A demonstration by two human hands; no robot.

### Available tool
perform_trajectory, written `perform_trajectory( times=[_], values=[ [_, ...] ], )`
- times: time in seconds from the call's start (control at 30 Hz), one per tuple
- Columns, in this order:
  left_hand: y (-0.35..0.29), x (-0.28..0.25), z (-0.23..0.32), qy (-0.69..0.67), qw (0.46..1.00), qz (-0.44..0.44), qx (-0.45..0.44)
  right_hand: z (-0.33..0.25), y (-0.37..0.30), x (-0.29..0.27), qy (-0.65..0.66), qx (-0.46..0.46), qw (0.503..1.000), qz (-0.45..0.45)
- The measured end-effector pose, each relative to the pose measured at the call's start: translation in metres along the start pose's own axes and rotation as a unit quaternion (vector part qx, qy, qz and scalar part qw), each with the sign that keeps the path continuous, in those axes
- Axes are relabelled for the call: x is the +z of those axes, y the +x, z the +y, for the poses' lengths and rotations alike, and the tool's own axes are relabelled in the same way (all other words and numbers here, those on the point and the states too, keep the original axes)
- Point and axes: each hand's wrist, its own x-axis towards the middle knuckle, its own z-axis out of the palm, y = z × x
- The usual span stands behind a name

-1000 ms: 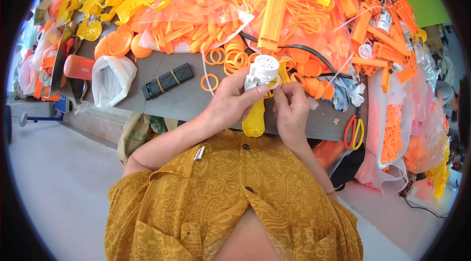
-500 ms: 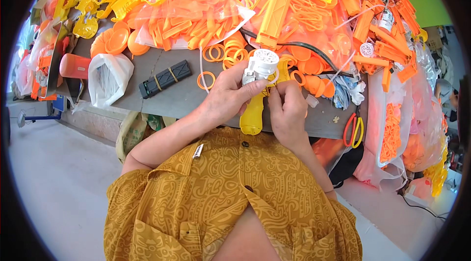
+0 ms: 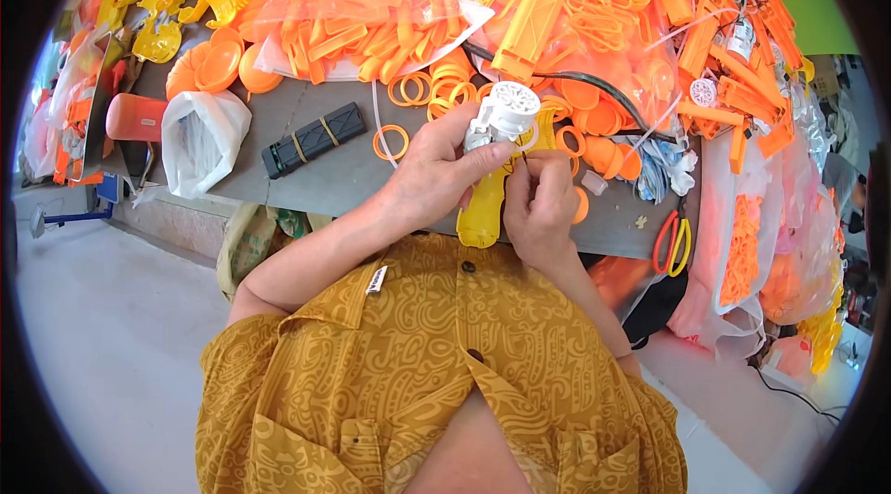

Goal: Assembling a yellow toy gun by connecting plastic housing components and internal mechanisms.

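Observation:
My left hand (image 3: 434, 167) is closed round a white round plastic fan unit (image 3: 509, 113), its spoked face turned up. Close beside it, my right hand (image 3: 541, 201) pinches at the unit's lower right side. Whatever its fingertips hold is too small to make out, perhaps a thin dark wire. Under both hands lies a yellow plastic shell (image 3: 481, 211), with its lower end showing between them and its upper part behind the right fingers. Orange rings (image 3: 392, 142) lie on the grey tabletop just beyond my left hand.
Orange and yellow plastic parts (image 3: 371, 20) are heaped at the back. On the left are a black strapped block (image 3: 314, 140), a white bag (image 3: 204, 143) and a red cylinder (image 3: 133, 118). Red-and-yellow-handled scissors (image 3: 672, 241) sit at the right table edge, near bags of orange parts (image 3: 740, 248).
The view has shifted slightly. Both hands keep their grip beside the white fan unit, and its face has tilted a little. Nothing is visibly let go.

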Motion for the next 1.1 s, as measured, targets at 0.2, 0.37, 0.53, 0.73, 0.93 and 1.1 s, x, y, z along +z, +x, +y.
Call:
perform_trajectory(
  times=[0.2,0.37,0.53,0.73,0.93,1.1],
  values=[
    [0.003,-0.002,-0.002,0.020,1.000,-0.010,-0.003,0.003,-0.005,0.002,0.072,0.083,0.994,0.006],
    [0.002,-0.004,0.005,0.006,1.000,-0.014,-0.014,0.004,-0.003,0.002,0.017,0.006,1.000,0.013],
    [0.002,-0.003,0.000,-0.009,1.000,-0.015,-0.009,0.000,-0.005,0.001,0.051,0.056,0.997,-0.004],
    [0.002,-0.004,-0.001,-0.003,1.000,-0.021,-0.012,-0.002,-0.001,0.001,-0.069,-0.021,0.997,-0.028],
    [0.001,-0.003,-0.003,0.023,0.999,-0.019,0.014,-0.005,0.008,-0.011,0.034,0.106,0.990,-0.091],
    [0.013,0.000,-0.005,0.249,0.944,-0.024,0.213,0.004,0.042,-0.028,0.308,0.412,0.840,-0.169]
  ],
)
